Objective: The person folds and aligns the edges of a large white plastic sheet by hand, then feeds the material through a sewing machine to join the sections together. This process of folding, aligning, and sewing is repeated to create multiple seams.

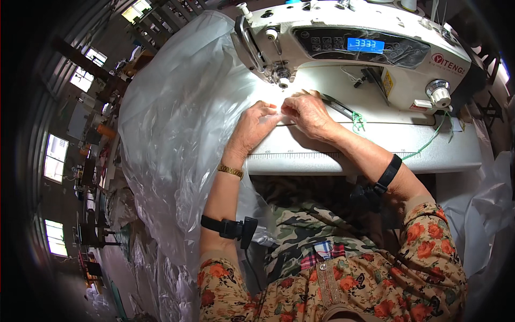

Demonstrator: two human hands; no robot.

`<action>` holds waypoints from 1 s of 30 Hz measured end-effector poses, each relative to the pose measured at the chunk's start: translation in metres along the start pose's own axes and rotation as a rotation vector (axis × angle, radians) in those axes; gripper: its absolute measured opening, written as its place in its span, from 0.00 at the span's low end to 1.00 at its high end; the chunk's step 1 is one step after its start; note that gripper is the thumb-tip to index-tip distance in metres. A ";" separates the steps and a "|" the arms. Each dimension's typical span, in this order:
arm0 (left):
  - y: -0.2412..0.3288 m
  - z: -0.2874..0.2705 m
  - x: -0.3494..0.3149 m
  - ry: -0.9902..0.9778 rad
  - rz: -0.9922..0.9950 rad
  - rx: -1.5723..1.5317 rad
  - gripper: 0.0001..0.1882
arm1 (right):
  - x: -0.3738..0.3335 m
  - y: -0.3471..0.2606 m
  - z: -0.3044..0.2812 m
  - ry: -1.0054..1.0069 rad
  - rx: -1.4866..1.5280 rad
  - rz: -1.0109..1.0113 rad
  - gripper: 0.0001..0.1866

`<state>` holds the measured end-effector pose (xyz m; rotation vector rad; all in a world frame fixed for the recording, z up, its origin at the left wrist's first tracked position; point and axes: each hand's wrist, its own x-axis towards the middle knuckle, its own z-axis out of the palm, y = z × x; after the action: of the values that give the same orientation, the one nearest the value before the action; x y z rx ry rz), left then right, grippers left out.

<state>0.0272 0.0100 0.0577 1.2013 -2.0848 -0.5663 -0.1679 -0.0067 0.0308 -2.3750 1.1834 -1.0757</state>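
Note:
A white sewing machine (370, 40) stands before me, its lit needle area (281, 80) just beyond my hands. My left hand (255, 127) has thumb and fingers pinched on the edge of a translucent plastic sheet (177, 118). Close beside it, my right hand (308, 112) is closed with bent fingers at the same edge, its fingertips nearly meeting the left ones. The sheet spreads over the left side of the table and hangs down. Glare below the needle hides fine detail at the fingertips.
Scissors or snips with dark handles (338, 107) and green cord (358, 122) lie right of my right hand. A ruler strip (300, 154) runs along the table's front edge. More plastic sheeting (483, 198) hangs at the right. A workshop with windows stretches off left.

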 end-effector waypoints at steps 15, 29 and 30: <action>-0.022 0.027 0.010 0.135 0.137 0.383 0.11 | 0.002 -0.002 0.010 0.012 -0.180 0.056 0.11; -0.021 0.034 0.011 0.275 0.072 0.258 0.08 | 0.002 0.001 0.013 0.089 -0.283 -0.091 0.02; -0.018 0.035 0.011 0.283 0.078 0.280 0.07 | 0.001 0.002 0.013 0.092 -0.277 -0.087 0.02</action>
<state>0.0087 -0.0067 0.0249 1.2642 -1.9981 -0.0610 -0.1590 -0.0097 0.0215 -2.6318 1.3499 -1.1233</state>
